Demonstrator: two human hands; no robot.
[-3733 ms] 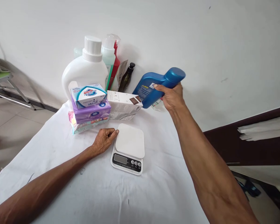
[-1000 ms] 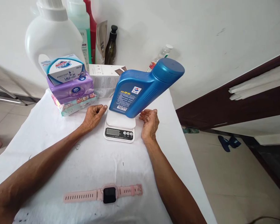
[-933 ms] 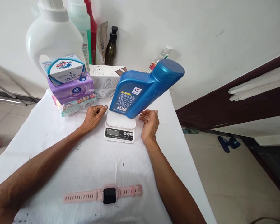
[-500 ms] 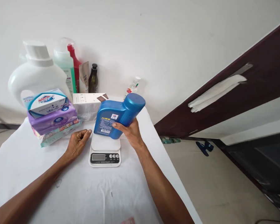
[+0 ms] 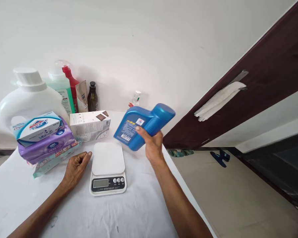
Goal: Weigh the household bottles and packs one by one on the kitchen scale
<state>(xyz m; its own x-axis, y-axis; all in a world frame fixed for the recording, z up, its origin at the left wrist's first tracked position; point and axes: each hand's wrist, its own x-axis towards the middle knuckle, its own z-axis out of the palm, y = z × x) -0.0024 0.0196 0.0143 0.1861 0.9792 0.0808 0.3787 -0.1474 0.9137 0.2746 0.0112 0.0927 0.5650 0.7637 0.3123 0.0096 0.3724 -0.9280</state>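
Note:
My right hand (image 5: pixel 154 145) is wrapped round a blue bottle (image 5: pixel 136 129) with a big blue cap, thumb across its printed label. The bottle is tilted, cap toward the upper right, and is held to the right of a white kitchen scale (image 5: pixel 108 158). Nothing lies on the scale's plate, and its display (image 5: pixel 100 183) looks blank. Curled in a loose fist, my left hand (image 5: pixel 76 167) rests on the white cloth just left of the scale, with nothing visible in it.
At the left, a soap box (image 5: pixel 39 129) tops a purple tissue pack (image 5: pixel 48 143) and a wipes pack (image 5: pixel 54 160). Behind stand a white jug (image 5: pixel 32 99), several bottles and a white carton (image 5: pixel 90 125). A small clear bottle (image 5: pixel 134 100) is near the wall. The table edge drops off right.
My right hand has carried the blue bottle off the scale to the right and tilted it further. My left hand stays closed beside the scale. The camera view has shifted slightly.

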